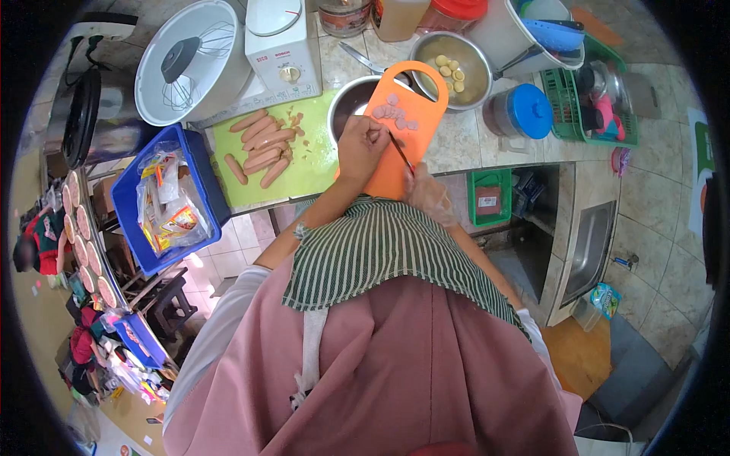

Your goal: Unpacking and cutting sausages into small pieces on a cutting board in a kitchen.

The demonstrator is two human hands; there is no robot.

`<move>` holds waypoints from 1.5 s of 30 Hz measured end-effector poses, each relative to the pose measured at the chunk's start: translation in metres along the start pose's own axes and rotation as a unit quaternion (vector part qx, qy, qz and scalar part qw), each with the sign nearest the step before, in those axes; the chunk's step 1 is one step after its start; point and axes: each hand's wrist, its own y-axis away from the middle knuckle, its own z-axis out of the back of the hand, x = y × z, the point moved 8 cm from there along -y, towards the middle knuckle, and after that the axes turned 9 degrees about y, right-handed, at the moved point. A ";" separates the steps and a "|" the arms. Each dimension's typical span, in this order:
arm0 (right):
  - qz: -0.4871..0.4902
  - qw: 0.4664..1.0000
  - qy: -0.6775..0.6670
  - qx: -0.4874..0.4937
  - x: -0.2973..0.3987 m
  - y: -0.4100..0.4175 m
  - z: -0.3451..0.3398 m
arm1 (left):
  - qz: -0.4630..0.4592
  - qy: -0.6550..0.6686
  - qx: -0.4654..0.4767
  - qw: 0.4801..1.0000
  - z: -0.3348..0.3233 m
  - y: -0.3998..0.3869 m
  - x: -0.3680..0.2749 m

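An orange cutting board [423, 114] with a loop handle lies partly over a metal pot [342, 108]. Thin round sausage slices [393, 112] are spread on its upper half. My left hand [362, 142] rests on the board with bent fingers near the knife's tip; whatever is under them is hidden. In my right hand [429, 194], which is blurred and seems to wear a clear plastic glove, is a knife [402, 153] with a red handle. Whole sausages [265, 142] are heaped on a light green cutting board [313, 165] to the left, beside small scraps.
A steel bowl [479, 54] with pale round pieces stands behind the orange board, near scissors [360, 57]. A Bosch mixer [283, 62] and a blue-lidded jar [527, 111] flank the work area. The blue crate [219, 214] of plastic packaging sits left. Other people are at far left.
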 end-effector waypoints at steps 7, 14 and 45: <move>-0.062 0.990 -0.034 0.119 -0.012 0.005 -0.011 | 0.032 0.084 -0.010 0.996 0.001 0.003 0.008; 0.037 0.999 -0.003 -0.023 0.019 -0.012 0.012 | 0.030 0.068 0.007 0.997 -0.002 0.001 0.015; -0.014 0.996 -0.062 0.057 -0.020 0.017 -0.012 | -0.144 -0.185 0.027 0.972 0.019 0.010 -0.040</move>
